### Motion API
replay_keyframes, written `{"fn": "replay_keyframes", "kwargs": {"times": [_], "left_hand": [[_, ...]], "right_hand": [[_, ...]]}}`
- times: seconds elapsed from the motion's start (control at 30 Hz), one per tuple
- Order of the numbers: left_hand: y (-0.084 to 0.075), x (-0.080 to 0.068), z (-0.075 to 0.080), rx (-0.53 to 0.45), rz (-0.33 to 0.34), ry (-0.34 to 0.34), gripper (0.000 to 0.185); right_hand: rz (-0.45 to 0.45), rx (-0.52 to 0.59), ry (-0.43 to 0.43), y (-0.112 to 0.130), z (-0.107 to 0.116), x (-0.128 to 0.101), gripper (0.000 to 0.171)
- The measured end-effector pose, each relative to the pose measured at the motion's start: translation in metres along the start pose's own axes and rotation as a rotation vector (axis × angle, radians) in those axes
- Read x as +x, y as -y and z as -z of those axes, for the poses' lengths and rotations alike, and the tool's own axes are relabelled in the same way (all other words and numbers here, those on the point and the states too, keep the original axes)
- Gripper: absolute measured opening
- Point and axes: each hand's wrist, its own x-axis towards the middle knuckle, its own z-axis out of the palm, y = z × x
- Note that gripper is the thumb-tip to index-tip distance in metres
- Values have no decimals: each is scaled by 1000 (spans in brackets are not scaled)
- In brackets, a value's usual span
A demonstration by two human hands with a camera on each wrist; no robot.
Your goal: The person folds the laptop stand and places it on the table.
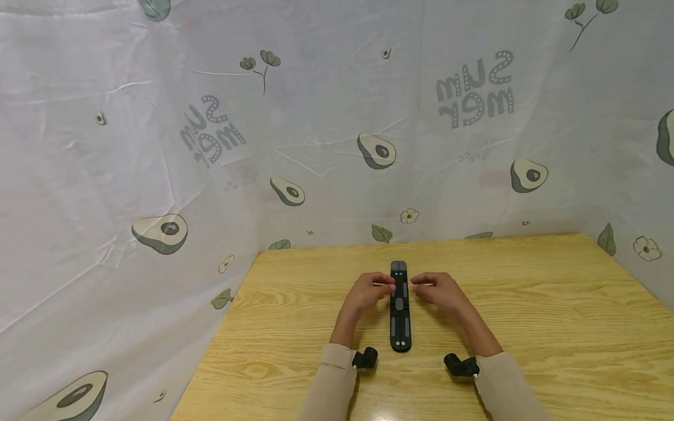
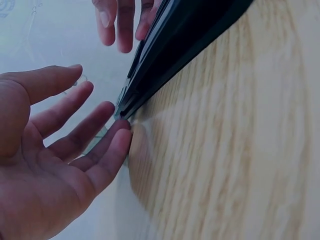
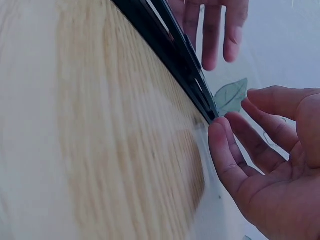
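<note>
A long, narrow black bar (image 1: pixel 399 320) with rounded ends, grey pads and small pale dots lies lengthwise on the wooden table. It looks like a folded laptop stand. On its left side is my left hand (image 1: pixel 367 292), fingers loosely bent, fingertips right at the bar's edge. Opposite it, my right hand (image 1: pixel 439 291) hovers close by the right edge, thumb and fingers apart. In the left wrist view the left palm (image 2: pixel 42 187) is turned up and holds nothing. The right wrist view likewise shows relaxed fingers (image 3: pixel 227 155) near the bar's side, with none curled round it.
The light wooden table (image 1: pixel 553 304) extends on both sides of the bar. Behind and to the left hangs a pale curtain (image 1: pixel 326 117) printed with avocados and leaves. A small black camera (image 1: pixel 365 358) sits on the left wrist, another black camera (image 1: pixel 461 365) on the right.
</note>
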Motion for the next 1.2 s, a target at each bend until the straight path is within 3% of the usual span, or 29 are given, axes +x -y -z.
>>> {"fn": "replay_keyframes", "kwargs": {"times": [0.23, 0.5, 0.8, 1.2], "left_hand": [[-2, 0, 6, 40, -20, -11, 27], [-11, -4, 17, 95, -49, -35, 32], [-17, -9, 36, 193, -75, -73, 38], [-12, -19, 65, 271, -109, -143, 46]], "right_hand": [[17, -51, -1, 1, 16, -4, 38], [50, -35, -1, 0, 42, -14, 42], [71, -104, -34, -3, 73, -23, 45], [133, -287, -121, -10, 109, -40, 45]]}}
